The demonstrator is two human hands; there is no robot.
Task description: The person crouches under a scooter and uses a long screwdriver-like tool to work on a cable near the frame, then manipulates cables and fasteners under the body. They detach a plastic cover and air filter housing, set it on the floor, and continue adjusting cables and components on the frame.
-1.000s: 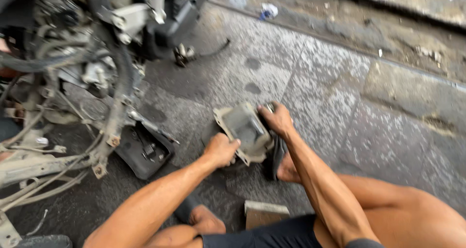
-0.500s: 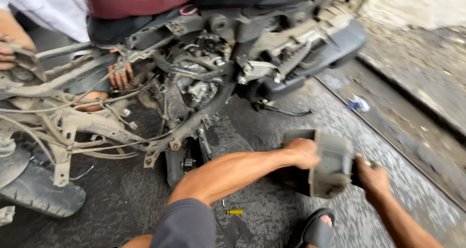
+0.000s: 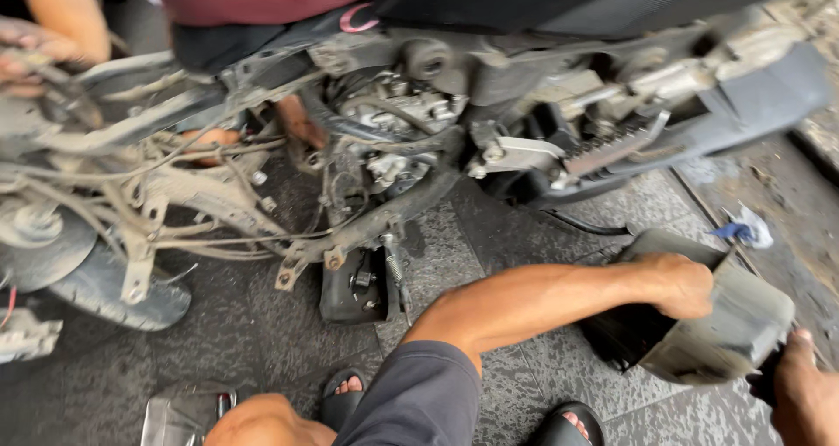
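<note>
Dark grey stone paving [image 3: 262,350] covers the ground, with a stripped-down motorbike frame of dirty grey metal, hoses and loose cables [image 3: 393,158] standing across the upper part of the view. A worn black tyre [image 3: 114,293] lies low at the frame's left end.

The left hand [image 3: 682,284] reaches out on a bare forearm and closes its grip over the top edge of a boxy grey plastic housing with a dark hollow underside [image 3: 717,332]; the fingers curl over the rim, pressed tight against it. The housing sits tilted, its lower edge close to the paving, just below and in front of the bike's grey rear bodywork [image 3: 752,96]. The right hand [image 3: 800,394] is at the housing's far lower corner, touching it, but most of it runs off the picture edge, so I cannot tell whether its grip is spread or clamped.

Just beyond the left grip, a crumpled blue and white scrap [image 3: 743,230] lies on the paving. Well to the left of that grip, under the engine, hangs a small black bracket with bolts [image 3: 354,289]. Below the forearm are a knee in dark grey shorts [image 3: 419,402] and two feet in black sandals [image 3: 568,424].

At the top left, another person's hand [image 3: 35,48] rests on the frame, well apart from both grips.
</note>
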